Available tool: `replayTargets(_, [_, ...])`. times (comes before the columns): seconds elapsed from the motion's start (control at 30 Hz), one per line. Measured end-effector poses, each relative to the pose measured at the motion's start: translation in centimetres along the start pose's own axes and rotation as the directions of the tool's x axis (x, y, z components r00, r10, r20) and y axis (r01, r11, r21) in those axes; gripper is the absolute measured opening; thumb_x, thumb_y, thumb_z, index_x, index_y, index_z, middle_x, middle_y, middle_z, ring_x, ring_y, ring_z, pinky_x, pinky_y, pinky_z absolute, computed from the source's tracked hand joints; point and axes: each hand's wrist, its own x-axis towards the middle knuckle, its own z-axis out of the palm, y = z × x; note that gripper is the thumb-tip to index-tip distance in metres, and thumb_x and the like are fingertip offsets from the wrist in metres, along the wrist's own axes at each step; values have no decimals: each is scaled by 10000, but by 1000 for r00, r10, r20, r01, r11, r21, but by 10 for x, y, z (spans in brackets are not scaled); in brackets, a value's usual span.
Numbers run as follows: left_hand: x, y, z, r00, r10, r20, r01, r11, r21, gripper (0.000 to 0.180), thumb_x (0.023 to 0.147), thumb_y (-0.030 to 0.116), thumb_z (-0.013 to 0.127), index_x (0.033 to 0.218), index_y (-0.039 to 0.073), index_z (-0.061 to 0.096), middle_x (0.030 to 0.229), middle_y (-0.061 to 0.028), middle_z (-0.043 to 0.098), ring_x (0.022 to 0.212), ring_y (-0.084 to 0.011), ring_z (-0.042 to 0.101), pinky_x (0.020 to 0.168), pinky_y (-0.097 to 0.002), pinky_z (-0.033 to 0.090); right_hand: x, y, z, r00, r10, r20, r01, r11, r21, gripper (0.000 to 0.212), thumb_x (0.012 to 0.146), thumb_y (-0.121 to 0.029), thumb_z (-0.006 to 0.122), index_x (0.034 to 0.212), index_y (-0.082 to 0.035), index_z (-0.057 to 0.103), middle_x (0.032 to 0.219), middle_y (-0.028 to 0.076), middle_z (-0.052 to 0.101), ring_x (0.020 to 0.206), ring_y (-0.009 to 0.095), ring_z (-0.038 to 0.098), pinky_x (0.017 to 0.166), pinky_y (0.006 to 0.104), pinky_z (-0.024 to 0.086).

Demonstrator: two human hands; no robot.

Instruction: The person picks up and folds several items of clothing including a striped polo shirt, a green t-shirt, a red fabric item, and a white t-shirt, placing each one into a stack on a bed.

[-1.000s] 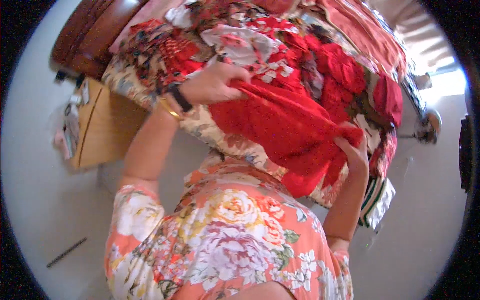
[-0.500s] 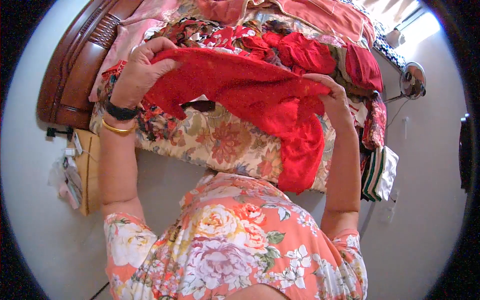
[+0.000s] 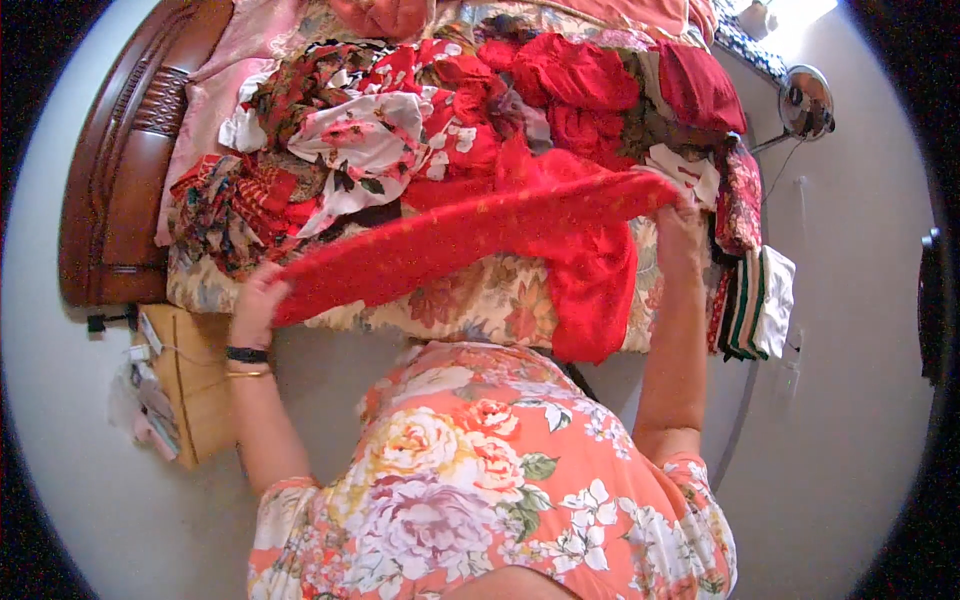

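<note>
Hands now stand farther apart than before, left hand (image 3: 258, 300) and right hand (image 3: 680, 222) each pinching an end of the red cloth (image 3: 480, 240), stretching it flat above the bed (image 3: 470, 295).

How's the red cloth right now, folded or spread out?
Spread out: the red cloth is stretched between the left hand and right hand, one part hanging down.

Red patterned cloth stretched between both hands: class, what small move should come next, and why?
Probably bring the two ends together to fold it in half. The left hand and right hand hold the red patterned cloth taut above the clothes-covered bed, while one part hangs loose near the right hand.
</note>
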Motion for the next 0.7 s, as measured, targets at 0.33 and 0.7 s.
replayTargets(0.33, [15, 31, 165, 902, 290, 319, -383, 879, 283, 596, 771, 285, 742, 1270, 59, 507, 1252, -158, 545, 1170, -294, 516, 985, -374, 406, -63, 38, 61, 844, 255, 472, -440, 831, 339, 389, 923, -318, 539, 1121, 16, 559, 1065, 77, 621, 960, 156, 600, 850, 297, 484])
replayTargets(0.7, [25, 171, 210, 684, 497, 534, -515, 847, -129, 228, 783, 100, 741, 967, 16, 637, 845, -53, 661, 796, -74, 571, 733, -270, 475, -31, -26, 94, 878, 179, 444, -337, 890, 308, 378, 959, -315, 435, 1097, 23, 535, 1003, 96, 612, 913, 169, 616, 811, 308, 497])
